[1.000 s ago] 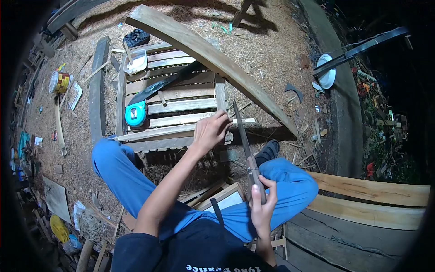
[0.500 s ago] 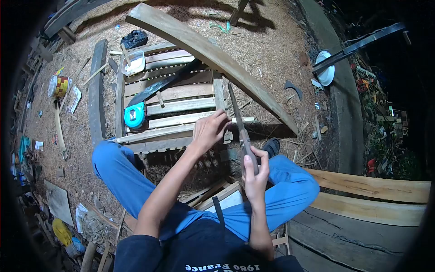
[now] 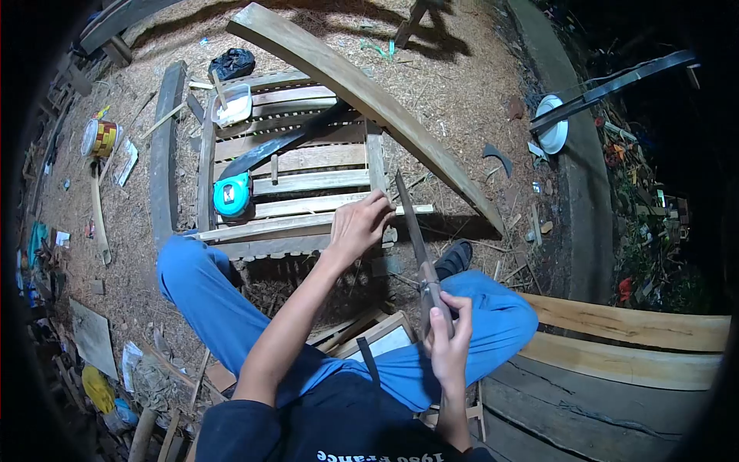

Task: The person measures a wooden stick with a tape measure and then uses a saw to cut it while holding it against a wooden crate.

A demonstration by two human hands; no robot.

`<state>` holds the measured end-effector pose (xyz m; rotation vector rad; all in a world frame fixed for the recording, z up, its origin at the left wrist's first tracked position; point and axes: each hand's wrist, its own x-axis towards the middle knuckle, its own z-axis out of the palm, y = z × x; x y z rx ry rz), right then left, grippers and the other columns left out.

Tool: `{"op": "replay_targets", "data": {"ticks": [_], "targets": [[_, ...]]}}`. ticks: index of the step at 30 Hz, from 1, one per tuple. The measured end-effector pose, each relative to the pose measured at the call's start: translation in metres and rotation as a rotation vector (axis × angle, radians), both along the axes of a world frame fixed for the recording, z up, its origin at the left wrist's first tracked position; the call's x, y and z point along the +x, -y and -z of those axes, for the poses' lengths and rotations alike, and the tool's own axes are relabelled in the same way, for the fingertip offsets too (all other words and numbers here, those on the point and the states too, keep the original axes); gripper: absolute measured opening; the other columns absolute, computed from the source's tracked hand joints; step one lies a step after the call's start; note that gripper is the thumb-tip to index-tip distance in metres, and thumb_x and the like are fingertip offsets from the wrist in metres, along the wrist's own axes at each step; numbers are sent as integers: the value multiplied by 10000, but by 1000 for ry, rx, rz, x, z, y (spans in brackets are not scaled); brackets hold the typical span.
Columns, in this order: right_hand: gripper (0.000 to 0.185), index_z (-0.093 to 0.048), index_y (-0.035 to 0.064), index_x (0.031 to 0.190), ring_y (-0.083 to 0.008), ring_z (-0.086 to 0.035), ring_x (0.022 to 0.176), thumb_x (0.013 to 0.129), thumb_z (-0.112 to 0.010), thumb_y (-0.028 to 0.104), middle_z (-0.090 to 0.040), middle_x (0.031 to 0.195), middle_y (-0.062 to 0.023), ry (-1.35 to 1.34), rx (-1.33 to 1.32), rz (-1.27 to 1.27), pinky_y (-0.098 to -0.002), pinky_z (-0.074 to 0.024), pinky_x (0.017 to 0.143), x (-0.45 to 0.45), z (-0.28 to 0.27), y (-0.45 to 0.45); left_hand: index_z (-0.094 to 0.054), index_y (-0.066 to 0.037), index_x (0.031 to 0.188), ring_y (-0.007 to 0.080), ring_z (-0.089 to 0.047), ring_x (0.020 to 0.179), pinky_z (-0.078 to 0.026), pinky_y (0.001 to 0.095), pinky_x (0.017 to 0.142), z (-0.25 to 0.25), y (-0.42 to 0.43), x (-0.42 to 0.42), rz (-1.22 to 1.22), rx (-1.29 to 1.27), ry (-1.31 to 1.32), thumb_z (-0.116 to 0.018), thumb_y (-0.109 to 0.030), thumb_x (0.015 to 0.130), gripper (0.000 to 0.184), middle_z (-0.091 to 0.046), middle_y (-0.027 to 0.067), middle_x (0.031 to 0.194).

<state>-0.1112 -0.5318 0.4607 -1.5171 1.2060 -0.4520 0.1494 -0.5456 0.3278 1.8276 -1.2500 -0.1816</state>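
Note:
My left hand [image 3: 359,228] is closed on a thin wooden strip [image 3: 281,225] near its right end. The strip lies across the near side of a slatted wooden frame [image 3: 376,158]. In my right hand [image 3: 450,339] is a long, narrow-bladed knife [image 3: 413,228] with a wooden handle, its tip pointing away from me. The blade is just right of my left fingers, close to the strip's end; I cannot tell whether they touch. A teal tape measure [image 3: 232,195] and a long dark blade-like piece [image 3: 281,142] rest on the slats.
A long wooden beam [image 3: 369,96] slants over the frame's far right corner. A plastic tub [image 3: 233,106] of white material sits at the frame's far left, beside a dark plank [image 3: 165,154]. Light boards [image 3: 623,362] lie at my right. Shavings cover the ground [image 3: 454,100].
My right hand has drawn the knife back toward my body and slightly right. My left hand keeps its hold on the strip. The whole view has shifted slightly.

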Motion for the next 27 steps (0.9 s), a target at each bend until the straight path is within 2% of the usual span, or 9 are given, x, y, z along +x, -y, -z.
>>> {"op": "replay_targets", "data": {"ticks": [2,5,6,8,10,12,15,21,27], "targets": [[303,-594,-16,1278,-178,-658,973,1078,-653,203,-693,1083,-132,56,-114,0,-349,-539,882,14,14,5,-717,-94,1042,338,-709,838,-549,427,679,2,1,0,23,-1,-11,-748,-246,989,164,-681,52,1063],[294,-603,-5,1259,-173,-642,958,1081,-652,223,-696,1083,-127,89,-198,-50,-349,-532,878,56,37,41,-740,-103,1063,323,-718,828,-548,415,677,-3,-1,2,29,30,-35,-754,-255,989,169,-686,48,1052],[293,-602,-4,1259,-159,-638,927,1079,-654,221,-688,1070,-118,89,-51,-14,-327,-529,836,59,26,42,-740,-103,1063,323,-718,828,-548,415,677,-2,-3,0,37,34,-33,-754,-255,989,169,-686,48,1052],[284,-599,2,1257,-130,-626,865,1079,-652,217,-677,1030,-99,51,-163,-58,-297,-517,767,36,20,27,-744,-104,1060,322,-718,821,-545,413,672,-1,-1,2,22,10,-35,-756,-254,989,167,-687,49,1047],[275,-601,3,1244,-115,-617,841,1081,-650,219,-672,998,-81,57,-94,-9,-286,-506,744,17,5,7,-745,-105,1062,322,-717,818,-543,413,671,-1,2,2,8,-5,-44,-759,-255,988,168,-687,48,1049],[268,-600,6,1242,-125,-621,863,1083,-642,217,-683,993,-82,27,74,45,-300,-512,773,24,1,8,-745,-104,1061,324,-716,817,-541,415,672,0,1,1,13,26,-16,-761,-256,986,170,-687,48,1052],[266,-593,6,1239,-154,-638,906,1088,-636,221,-703,1013,-123,84,-216,-64,-326,-522,808,70,29,42,-745,-103,1062,326,-714,819,-542,418,677,0,0,2,23,14,-32,-763,-258,985,174,-685,49,1054],[283,-604,-2,1238,-158,-639,931,1084,-647,231,-706,1068,-125,84,-95,-19,-327,-529,845,18,7,17,-722,-93,1052,346,-709,834,-549,437,683,1,3,2,10,-21,-18,-760,-237,978,166,-673,65,1048],[289,-604,-4,1238,-173,-646,1003,1089,-641,241,-698,1107,-129,86,-189,-54,-343,-525,921,71,32,45,-733,-91,1055,340,-719,829,-552,425,673,0,-1,2,22,-31,2,-759,-239,985,165,-696,62,1053]]}}
